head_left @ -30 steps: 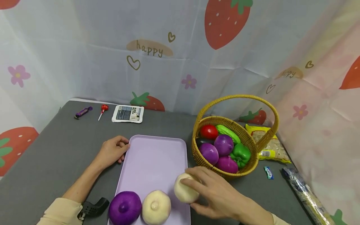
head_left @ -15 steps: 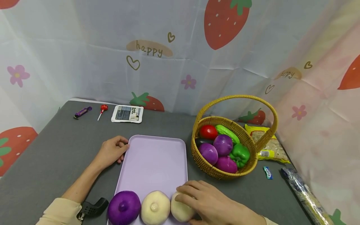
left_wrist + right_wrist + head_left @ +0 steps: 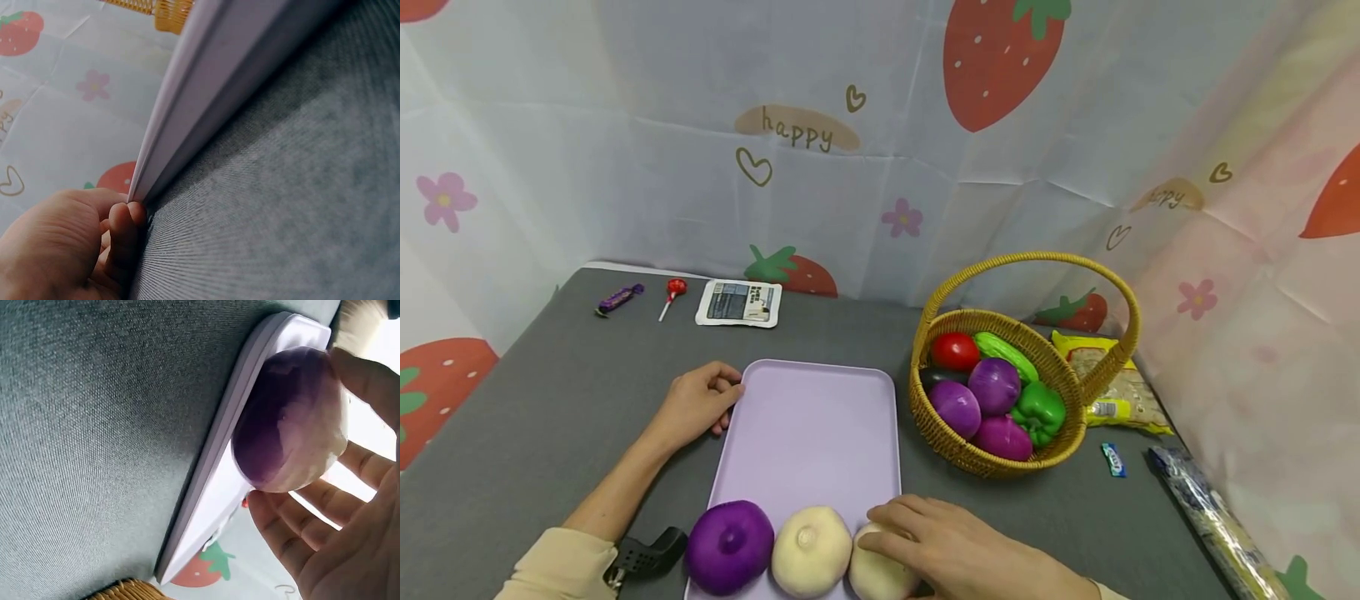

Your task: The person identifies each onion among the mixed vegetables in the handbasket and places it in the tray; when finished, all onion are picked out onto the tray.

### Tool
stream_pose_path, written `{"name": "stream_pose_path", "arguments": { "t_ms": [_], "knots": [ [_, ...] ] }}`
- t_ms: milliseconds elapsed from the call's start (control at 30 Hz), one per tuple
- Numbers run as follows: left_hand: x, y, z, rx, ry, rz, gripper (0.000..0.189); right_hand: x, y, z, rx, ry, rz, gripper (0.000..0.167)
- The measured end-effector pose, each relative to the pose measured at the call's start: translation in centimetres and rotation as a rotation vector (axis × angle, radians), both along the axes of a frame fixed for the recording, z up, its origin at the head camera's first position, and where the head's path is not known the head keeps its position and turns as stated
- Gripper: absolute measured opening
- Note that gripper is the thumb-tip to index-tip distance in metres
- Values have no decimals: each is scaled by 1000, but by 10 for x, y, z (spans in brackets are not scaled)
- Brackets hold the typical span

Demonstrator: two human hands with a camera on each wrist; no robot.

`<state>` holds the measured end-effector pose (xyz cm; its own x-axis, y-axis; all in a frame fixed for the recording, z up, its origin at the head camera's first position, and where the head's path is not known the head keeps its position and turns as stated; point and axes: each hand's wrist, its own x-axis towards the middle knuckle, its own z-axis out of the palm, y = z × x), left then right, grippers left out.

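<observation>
On the near end of a lilac tray (image 3: pixel 812 425) are three round turnips in a row: one with its purple side up (image 3: pixel 730 547), a cream one (image 3: pixel 811 554) in the middle, and another cream one (image 3: pixel 877 567) at the right. My right hand (image 3: pixel 951 546) holds this last turnip, its fingers and thumb around it. Seen from the right wrist, the held turnip (image 3: pixel 290 422) is purple below and cream above, and it sits by the tray's rim. At the far left side of the tray, my left hand (image 3: pixel 696 404) pinches the rim (image 3: pixel 140 181).
A wicker basket (image 3: pixel 925 425) right of the tray holds a tomato, a green pepper, purple onions and more. Beyond it lie a yellow bag (image 3: pixel 1120 392), a small blue packet (image 3: pixel 1114 460) and a long clear package (image 3: pixel 1217 525). A lollipop (image 3: pixel 676 287), candy (image 3: pixel 619 300) and white packet (image 3: pixel 740 302) lie behind.
My right hand has brought its turnip down and nearer to me, onto the tray beside the middle one. The other two turnips have shifted very slightly. My left hand keeps its place at the rim.
</observation>
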<state>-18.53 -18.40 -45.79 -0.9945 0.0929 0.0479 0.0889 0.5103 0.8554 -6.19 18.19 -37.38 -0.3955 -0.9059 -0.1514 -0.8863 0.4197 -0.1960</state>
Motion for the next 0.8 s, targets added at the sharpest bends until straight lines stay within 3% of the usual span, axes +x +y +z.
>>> {"name": "stream_pose_path", "arguments": {
  "t_ms": [800],
  "knots": [
    [0,0,1,0,-3,2,23,0,1,1,-19,-12,-20,60]
  ]
}}
